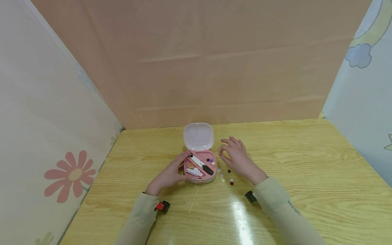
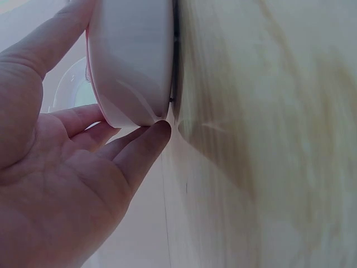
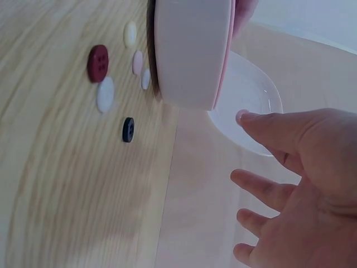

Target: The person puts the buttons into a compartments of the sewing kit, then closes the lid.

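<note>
A small pink-and-white box (image 1: 209, 179) stands on the table with its translucent lid (image 1: 198, 136) raised at the back. My left hand (image 1: 171, 174) grips its left side, thumb at the front and fingers round the far corner. Inside lie a white tool with a black handle (image 1: 208, 169), set diagonally, a gold round piece (image 1: 191, 165), a white item (image 1: 193, 172) and several small buttons (image 1: 211, 160). Just right of the box, my right hand (image 1: 238, 159) hovers with bent, spread fingers; nothing shows between them. In the right wrist view its thumb overlaps the lid.
Several loose buttons lie on the wooden table right of the box, among them a dark red button (image 3: 98, 63), a white button (image 3: 105, 95) and a black button (image 3: 128, 129). A brown panel (image 1: 232, 85) closes off the back; patterned walls flank both sides.
</note>
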`<state>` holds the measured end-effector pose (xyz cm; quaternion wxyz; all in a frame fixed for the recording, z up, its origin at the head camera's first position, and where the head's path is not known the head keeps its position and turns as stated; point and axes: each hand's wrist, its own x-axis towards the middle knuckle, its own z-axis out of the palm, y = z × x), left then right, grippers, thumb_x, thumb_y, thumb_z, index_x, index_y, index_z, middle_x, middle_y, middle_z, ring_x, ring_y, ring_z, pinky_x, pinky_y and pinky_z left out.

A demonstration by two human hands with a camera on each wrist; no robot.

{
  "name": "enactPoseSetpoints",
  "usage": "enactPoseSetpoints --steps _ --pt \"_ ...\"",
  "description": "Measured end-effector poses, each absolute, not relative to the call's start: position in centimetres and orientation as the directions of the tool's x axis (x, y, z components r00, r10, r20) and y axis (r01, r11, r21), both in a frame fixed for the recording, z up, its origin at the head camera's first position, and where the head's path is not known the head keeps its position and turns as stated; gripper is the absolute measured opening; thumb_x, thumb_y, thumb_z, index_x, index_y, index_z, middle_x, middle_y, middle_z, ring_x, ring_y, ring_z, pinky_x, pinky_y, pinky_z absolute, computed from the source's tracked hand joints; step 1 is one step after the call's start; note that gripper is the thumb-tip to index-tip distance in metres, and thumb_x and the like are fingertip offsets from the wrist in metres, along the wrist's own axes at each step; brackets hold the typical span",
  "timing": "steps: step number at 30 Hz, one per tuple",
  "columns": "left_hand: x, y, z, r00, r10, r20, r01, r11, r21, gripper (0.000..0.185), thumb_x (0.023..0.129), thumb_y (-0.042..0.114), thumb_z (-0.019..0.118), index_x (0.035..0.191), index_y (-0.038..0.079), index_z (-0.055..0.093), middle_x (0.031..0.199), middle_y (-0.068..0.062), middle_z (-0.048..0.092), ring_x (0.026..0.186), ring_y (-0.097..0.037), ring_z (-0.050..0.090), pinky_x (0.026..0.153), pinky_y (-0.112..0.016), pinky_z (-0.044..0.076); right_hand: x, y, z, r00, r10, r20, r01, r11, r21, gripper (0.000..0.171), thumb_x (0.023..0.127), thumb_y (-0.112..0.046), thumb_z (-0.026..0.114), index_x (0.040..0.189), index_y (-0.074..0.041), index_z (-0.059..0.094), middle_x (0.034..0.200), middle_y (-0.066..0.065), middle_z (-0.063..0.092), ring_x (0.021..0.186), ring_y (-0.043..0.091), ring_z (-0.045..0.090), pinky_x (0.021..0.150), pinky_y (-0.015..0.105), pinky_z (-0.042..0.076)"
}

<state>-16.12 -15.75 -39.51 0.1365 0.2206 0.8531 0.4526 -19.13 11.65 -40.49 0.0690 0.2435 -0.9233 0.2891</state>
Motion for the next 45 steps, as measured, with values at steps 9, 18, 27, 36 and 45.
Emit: enactPoseSetpoints --steps 9,18,27,36,45 --pt "-16.3 -15.9 -39.9 -0.866 0.5 -0.022 0.261 0.488 0.833 0.088 0.08 0.014 0.078 0.151 0.009 0.027 0.155 -0.016 0.021 0.139 -0.034 0.024 0.111 -0.049 0.025 -19.2 10.8 -40.2 -0.86 -0.423 0.287 -0.511 0.706 -0.49 0.015 0.084 -0.008 0.073 0.084 -0.017 0.06 0.138 0.022 0.046 0.134 0.05 0.022 0.107 0.067 0.006" --pt "-16.3 -15.8 -39.8 -0.863 0.505 -0.026 0.26 0.487 0.833 0.087 0.081 0.013 0.078 0.151 0.01 0.027 0.155 -0.016 0.021 0.139 -0.034 0.024 0.111 -0.049 0.026 -19.1 10.2 -40.4 -0.857 -0.428 0.288 -0.516 0.708 -0.483 0.014 0.084 -0.009 0.074 0.085 -0.016 0.061 0.138 0.023 0.046 0.134 0.05 0.022 0.107 0.068 0.006" --pt "-16.2 -15.7 -39.6 -0.869 0.494 -0.034 0.25 0.498 0.83 0.088 0.08 0.015 0.078 0.151 0.01 0.027 0.155 -0.016 0.021 0.139 -0.034 0.023 0.111 -0.05 0.024 -19.3 9.8 -40.7 -0.855 -0.44 0.273 -0.518 0.704 -0.486 0.012 0.085 -0.011 0.073 0.087 -0.016 0.062 0.14 0.025 0.043 0.135 0.05 0.021 0.107 0.067 0.004" --pt "-16.1 -15.7 -39.5 -0.868 0.495 -0.04 0.248 0.501 0.829 0.088 0.081 0.015 0.078 0.151 0.01 0.027 0.155 -0.016 0.021 0.139 -0.035 0.023 0.111 -0.05 0.025 -19.5 9.5 -40.9 -0.853 -0.44 0.281 -0.522 0.706 -0.479 0.014 0.084 -0.011 0.074 0.084 -0.017 0.061 0.14 0.025 0.043 0.135 0.05 0.02 0.108 0.067 0.005" --pt "-16.1 -15.6 -39.4 -0.869 0.493 -0.03 0.256 0.503 0.826 0.086 0.081 0.014 0.078 0.151 0.008 0.027 0.155 -0.017 0.021 0.139 -0.035 0.023 0.111 -0.049 0.025 -19.7 9.3 -41.2 -0.848 -0.444 0.289 -0.529 0.71 -0.465 0.013 0.084 -0.011 0.074 0.083 -0.016 0.062 0.14 0.023 0.044 0.135 0.049 0.021 0.108 0.066 0.004"
